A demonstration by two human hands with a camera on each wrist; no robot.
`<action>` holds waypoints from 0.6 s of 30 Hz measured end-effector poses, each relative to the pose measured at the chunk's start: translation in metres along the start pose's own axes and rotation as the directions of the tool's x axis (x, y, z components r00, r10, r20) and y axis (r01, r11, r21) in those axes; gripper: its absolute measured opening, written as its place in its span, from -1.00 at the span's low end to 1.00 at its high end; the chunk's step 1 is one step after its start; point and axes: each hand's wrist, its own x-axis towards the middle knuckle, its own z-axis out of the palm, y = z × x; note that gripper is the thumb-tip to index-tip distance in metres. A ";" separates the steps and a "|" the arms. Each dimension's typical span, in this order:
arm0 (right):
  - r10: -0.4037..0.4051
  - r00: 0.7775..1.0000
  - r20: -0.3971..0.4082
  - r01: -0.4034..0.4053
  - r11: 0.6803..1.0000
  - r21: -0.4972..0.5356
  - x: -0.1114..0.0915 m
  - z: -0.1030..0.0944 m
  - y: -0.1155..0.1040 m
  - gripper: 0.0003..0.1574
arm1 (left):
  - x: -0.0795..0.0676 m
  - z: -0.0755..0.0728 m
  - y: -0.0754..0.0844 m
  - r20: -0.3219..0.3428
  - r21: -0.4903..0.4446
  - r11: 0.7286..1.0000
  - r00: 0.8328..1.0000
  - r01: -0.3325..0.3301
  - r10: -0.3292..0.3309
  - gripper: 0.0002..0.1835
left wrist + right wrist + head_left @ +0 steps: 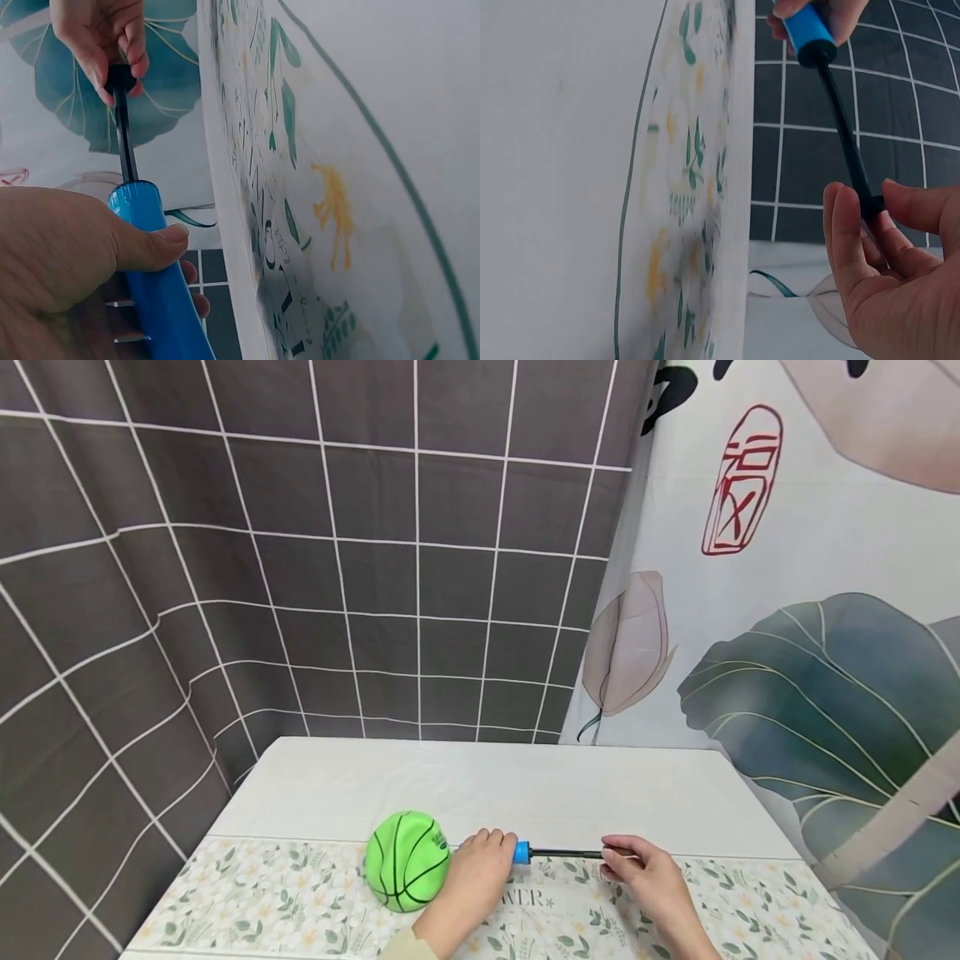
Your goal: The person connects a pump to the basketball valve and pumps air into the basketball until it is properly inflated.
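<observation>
The blue pump (169,307) lies flat above the bench (450,785), just right of the green ball (405,864). The left hand (480,872) has its grip wrapped round the tube. The right hand (648,872) has a narrow grip, with thumb and fingers pinching the black knob (871,206). The black rod (566,853) sticks far out. To pump well, I would keep tube and rod in one straight line, hold the tube still, and slide the knob smoothly. I can't tell if the pump goes into the ball, since the left hand hides that end. The ball's small print is too tiny to read. The bench cloth (570,897) shows "WER". The wall cloth has a red stamp (742,481) I can't read.
</observation>
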 end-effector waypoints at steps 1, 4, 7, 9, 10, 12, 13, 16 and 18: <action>-0.010 1.000 -0.007 0.010 1.000 -0.011 -0.001 0.002 0.000 -0.61 | 0.000 0.000 0.000 0.004 0.001 1.000 1.000 -0.004 0.004 -0.69; -0.047 0.999 -0.009 0.047 0.998 -0.041 -0.003 0.011 -0.002 -0.65 | 0.000 -0.001 0.002 0.007 0.020 1.000 1.000 -0.014 0.014 -0.73; -0.077 0.997 -0.001 0.077 0.996 -0.036 -0.005 0.022 -0.006 -0.68 | 0.000 -0.001 0.004 -0.001 0.038 0.999 1.000 -0.015 0.015 -0.75; -0.104 0.995 -0.002 0.104 0.994 -0.032 -0.007 0.030 -0.009 -0.70 | 0.000 -0.001 0.005 -0.009 0.044 0.999 1.000 -0.011 0.012 -0.75; -0.114 0.994 -0.006 0.113 0.993 -0.036 -0.007 0.035 -0.010 -0.70 | 0.000 -0.001 0.005 -0.013 0.045 0.999 1.000 -0.008 0.009 -0.75; -0.142 0.990 -0.012 0.142 0.989 -0.041 -0.009 0.045 -0.014 -0.72 | 0.000 -0.002 0.005 -0.024 0.044 0.999 1.000 -0.004 0.005 -0.76; -0.160 0.987 -0.014 0.159 0.986 -0.050 -0.010 0.050 -0.015 -0.74 | 0.000 -0.002 0.005 -0.030 0.045 0.999 1.000 -0.003 0.005 -0.76; -0.212 0.977 -0.005 0.211 0.975 -0.071 -0.012 0.064 -0.019 -0.77 | 0.000 -0.003 0.006 -0.057 0.049 0.999 0.998 -0.006 0.009 -0.79; -0.241 0.971 0.004 0.240 0.967 -0.083 -0.012 0.071 -0.020 -0.78 | 0.000 -0.003 0.007 -0.068 0.052 0.999 0.998 -0.009 0.013 -0.80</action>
